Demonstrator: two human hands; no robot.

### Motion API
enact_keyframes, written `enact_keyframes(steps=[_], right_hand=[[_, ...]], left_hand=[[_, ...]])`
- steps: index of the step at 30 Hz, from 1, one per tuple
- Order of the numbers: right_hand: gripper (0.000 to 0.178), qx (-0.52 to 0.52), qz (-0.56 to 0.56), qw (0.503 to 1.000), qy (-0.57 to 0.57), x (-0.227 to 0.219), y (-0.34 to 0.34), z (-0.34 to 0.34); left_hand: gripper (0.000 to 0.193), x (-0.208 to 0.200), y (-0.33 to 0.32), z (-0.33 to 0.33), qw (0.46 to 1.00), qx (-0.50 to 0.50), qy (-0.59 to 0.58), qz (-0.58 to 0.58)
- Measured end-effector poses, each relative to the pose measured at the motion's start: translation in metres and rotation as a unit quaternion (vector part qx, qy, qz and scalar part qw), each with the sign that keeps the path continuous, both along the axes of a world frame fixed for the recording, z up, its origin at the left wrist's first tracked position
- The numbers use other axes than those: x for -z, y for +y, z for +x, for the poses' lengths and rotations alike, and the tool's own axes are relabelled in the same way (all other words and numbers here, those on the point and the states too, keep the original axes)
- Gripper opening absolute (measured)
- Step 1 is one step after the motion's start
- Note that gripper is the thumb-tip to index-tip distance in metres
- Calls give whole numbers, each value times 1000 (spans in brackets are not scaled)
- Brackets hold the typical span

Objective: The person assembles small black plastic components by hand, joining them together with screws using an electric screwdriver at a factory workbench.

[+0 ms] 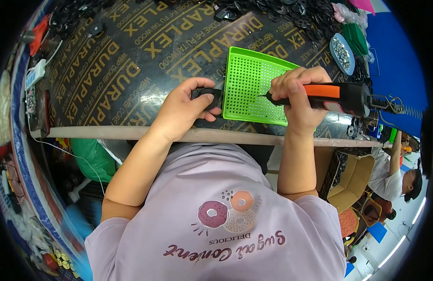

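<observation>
Between the thumb and fingers of my left hand [182, 105] is a small round black plastic part [208, 97], held just left of a green perforated tray [229, 100]. My fingers hide some of the part, so its exact kind does not show. My right hand [302, 96] is wrapped round an orange and black electric screwdriver [340, 96]. The screwdriver lies roughly level over the tray, with its thin bit pointing left toward the part and apart from it. A coiled cord [399, 107] runs from its back end.
A pile of black plastic parts [296, 16] spreads along the table's far side. At the far right stands a pale blue dish [342, 54] of small metal pieces. Below the table edge [188, 135] are a cardboard box [350, 180] and a green bag [92, 159]. Another person [390, 175] is at right.
</observation>
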State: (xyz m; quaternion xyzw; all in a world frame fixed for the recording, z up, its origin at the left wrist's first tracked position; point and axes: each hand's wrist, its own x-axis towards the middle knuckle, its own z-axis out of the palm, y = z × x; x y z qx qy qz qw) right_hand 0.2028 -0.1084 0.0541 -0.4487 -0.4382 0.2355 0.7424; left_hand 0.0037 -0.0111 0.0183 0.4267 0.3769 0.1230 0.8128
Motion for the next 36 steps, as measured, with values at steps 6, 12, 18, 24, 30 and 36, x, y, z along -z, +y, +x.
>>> enact_keyframes(steps=[6,12,18,24,30,36], right_hand=[[20,-19,27,999,21,-11,-2,-2],[9,-120,100,984,87,-33,13,-15],[18,-139,112,981,78,-21,40,-52],[22,-144,106,982,57,-14,47,-62],[23,-158,70,984,38,-9,47,-64],[31,-168,83,982,8,-14,52,-70]], left_hand=[[29,2,2,-3,1000,-4,-10,-10],[29,3,-1,0,1000,19,5,23],[28,12,-2,-4,999,4,-21,26],[28,10,0,-3,999,12,-17,33],[28,13,2,-4,999,23,-24,36],[27,19,-2,-4,996,10,-23,82]])
